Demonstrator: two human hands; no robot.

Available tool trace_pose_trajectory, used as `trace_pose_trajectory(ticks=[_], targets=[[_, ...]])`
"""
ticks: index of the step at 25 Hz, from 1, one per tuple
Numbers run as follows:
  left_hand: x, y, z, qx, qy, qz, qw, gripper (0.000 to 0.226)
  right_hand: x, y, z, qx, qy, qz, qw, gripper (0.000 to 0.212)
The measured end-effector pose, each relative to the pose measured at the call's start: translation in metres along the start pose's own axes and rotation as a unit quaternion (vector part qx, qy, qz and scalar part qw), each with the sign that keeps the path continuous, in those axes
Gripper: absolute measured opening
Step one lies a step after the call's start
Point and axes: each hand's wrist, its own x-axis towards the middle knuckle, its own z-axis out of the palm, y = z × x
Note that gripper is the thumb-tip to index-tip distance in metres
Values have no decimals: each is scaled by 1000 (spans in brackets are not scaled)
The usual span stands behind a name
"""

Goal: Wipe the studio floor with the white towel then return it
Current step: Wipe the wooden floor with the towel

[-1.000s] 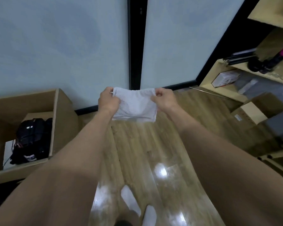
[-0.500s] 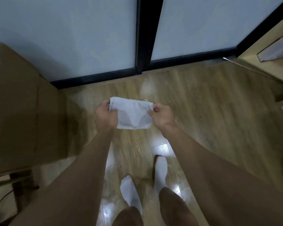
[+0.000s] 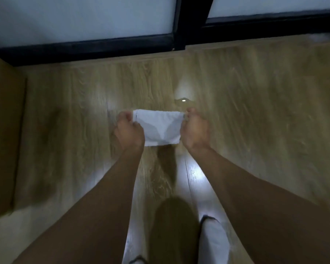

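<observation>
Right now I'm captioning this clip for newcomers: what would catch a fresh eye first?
The white towel, held stretched between the left hand and right hand at centre frame, over the wooden floor. Then the bright glare spot on the floor just beyond it, and a white sock at the bottom.

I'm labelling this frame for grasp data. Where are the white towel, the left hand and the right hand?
white towel (image 3: 159,126): head view, middle of the cloth stretched between the hands.
left hand (image 3: 129,133): head view, back of the hand.
right hand (image 3: 193,133): head view, back of the hand.
</observation>
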Motion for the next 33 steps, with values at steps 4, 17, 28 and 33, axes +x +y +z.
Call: trace_pose_trajectory(ticks=[4,17,28,33], targets=[[36,-65,45,286,-155,188,927,46,15,13,94,-263,-171,-285,906,58],[155,-162,-5,289,9,221,931,48,78,-29,174,-313,-19,-424,849,63],[145,-178,-4,293,57,245,922,53,108,-62,179,-283,19,-292,914,64],[143,-173,-3,314,46,227,921,57,29,-19,188,-290,-1,-446,847,61]])
